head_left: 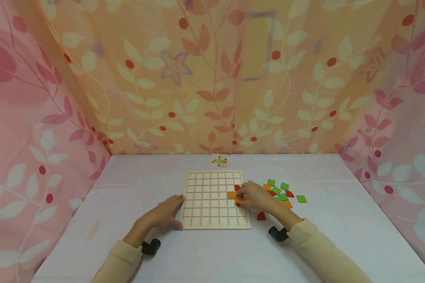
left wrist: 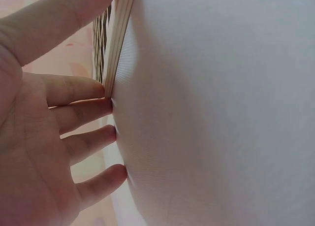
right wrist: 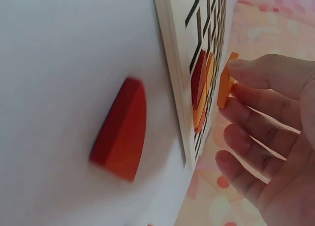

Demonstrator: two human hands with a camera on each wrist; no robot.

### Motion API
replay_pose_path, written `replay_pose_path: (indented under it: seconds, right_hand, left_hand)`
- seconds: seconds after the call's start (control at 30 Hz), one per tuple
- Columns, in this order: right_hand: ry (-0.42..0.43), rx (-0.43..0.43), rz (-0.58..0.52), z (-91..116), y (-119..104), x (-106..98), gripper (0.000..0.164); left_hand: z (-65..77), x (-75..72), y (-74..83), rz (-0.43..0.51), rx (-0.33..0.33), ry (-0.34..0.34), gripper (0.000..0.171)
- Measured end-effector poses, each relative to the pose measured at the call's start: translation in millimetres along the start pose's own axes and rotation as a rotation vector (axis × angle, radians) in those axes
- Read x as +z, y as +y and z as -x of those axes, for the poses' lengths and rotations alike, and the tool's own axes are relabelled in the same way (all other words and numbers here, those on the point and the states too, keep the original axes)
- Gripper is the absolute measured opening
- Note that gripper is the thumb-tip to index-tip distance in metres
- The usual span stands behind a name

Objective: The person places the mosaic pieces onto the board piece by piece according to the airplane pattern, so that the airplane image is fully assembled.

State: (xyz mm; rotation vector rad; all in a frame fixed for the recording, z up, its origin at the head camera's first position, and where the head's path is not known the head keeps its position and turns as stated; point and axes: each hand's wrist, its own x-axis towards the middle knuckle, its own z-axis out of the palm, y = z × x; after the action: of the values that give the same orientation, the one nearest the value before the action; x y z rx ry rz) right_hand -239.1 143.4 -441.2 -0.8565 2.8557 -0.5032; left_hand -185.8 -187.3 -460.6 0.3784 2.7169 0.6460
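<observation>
My right hand (head_left: pixel 256 196) is over the right side of the wooden grid board (head_left: pixel 205 204). Between its thumb and fingertips it pinches an orange square tile (right wrist: pixel 227 80), held off the board in the right wrist view. Below it on the grid lie a red curved-edge tile (right wrist: pixel 198 78) and orange tiles, one of them an orange square (head_left: pixel 231 195) left of the fingertips. My left hand (head_left: pixel 163 212) rests at the board's left edge, fingers spread, with the thumb near the lower left corner. In the left wrist view its fingertips touch the tabletop beside the board's edge (left wrist: pixel 118 44).
Right of the board lies a loose group of green tiles (head_left: pixel 283 197), orange tiles (head_left: pixel 287 204) and red tiles (head_left: pixel 289 193). A single red curved-edge tile (head_left: pixel 261 216) sits near the board's right edge. A small pattern card (head_left: pixel 219 160) lies behind the board, before the patterned curtain (head_left: pixel 212 78).
</observation>
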Motion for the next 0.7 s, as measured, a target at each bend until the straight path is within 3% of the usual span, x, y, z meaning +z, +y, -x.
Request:
replay_pose_path:
  seconds: [0.33,0.7]
  right_hand:
    - [0.011,-0.129,0.026,-7.7,-7.7,7.0,0.018]
    - [0.001,-0.129,0.093,-11.9,-14.8,10.0,0.015]
  left_hand:
    - [2.1,-0.7,1.8,0.018,0.004,0.003,0.095]
    - [2.8,-0.1,0.9,0.019,0.017,0.011,0.096]
